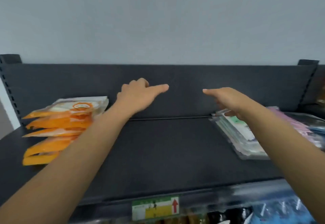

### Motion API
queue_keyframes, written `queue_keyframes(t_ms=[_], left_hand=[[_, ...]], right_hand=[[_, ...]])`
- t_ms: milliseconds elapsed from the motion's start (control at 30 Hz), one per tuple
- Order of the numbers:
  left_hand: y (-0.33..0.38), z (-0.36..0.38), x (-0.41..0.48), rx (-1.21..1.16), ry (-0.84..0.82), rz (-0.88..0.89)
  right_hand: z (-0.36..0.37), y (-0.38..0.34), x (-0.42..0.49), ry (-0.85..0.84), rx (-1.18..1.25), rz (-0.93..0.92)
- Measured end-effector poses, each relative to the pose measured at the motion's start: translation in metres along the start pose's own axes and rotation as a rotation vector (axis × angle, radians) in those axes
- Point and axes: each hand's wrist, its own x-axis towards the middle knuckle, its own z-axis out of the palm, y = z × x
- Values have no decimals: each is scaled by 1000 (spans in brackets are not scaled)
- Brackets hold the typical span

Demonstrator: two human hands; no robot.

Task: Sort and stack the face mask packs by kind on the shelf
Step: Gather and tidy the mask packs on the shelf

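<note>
Starting nearest the camera, a price label (155,208) with a red arrow sits on the front lip of the shelf (167,153), and blurred goods on the tier below show under it. Both bare forearms reach over that lip, angled inward across the dark middle of the board.

To the left lies a stack of orange packs (58,127), fanned rather than squared, with its lower packs slid toward the front edge. The left forearm crosses in front of its right side. To the right lies a flatter stack of green-and-white packs (237,134), set at a slant. Just beyond it a pile of pink packs (290,123) runs toward the frame edge. The kinds are already kept apart, each colour in its own place, and the gap between them is probably left as working room.

Farther in, the left hand (139,95) hovers in front of the back panel (175,76), thumb stretched to the right and fingers bent loosely away. It holds nothing. The right hand (228,100) mirrors it, thumb pointing left and fingers relaxed, dropping toward the far end of the green-and-white stack. Whether they touch it I cannot tell through the blur, but nothing is gripped. My guess is that the hands are spread to square up a stack. Behind the panel rises a plain pale wall (158,13).
</note>
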Motion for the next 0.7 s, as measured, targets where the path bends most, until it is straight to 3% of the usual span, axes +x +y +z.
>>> queue_keyframes(t_ms=[67, 200, 367, 533, 700], left_hand=[[27, 56, -4, 155, -99, 10], [70, 152, -8, 249, -247, -13], [112, 229, -12, 287, -329, -69], [135, 260, -4, 10, -397, -150], [141, 264, 16, -430, -383, -395]], right_hand=[[-33, 30, 5, 57, -194, -38], [-83, 85, 21, 117, -601, 0], [-109, 136, 42, 32, -762, 42], [-109, 144, 55, -10, -721, -12], [-105, 141, 63, -88, -665, -37]])
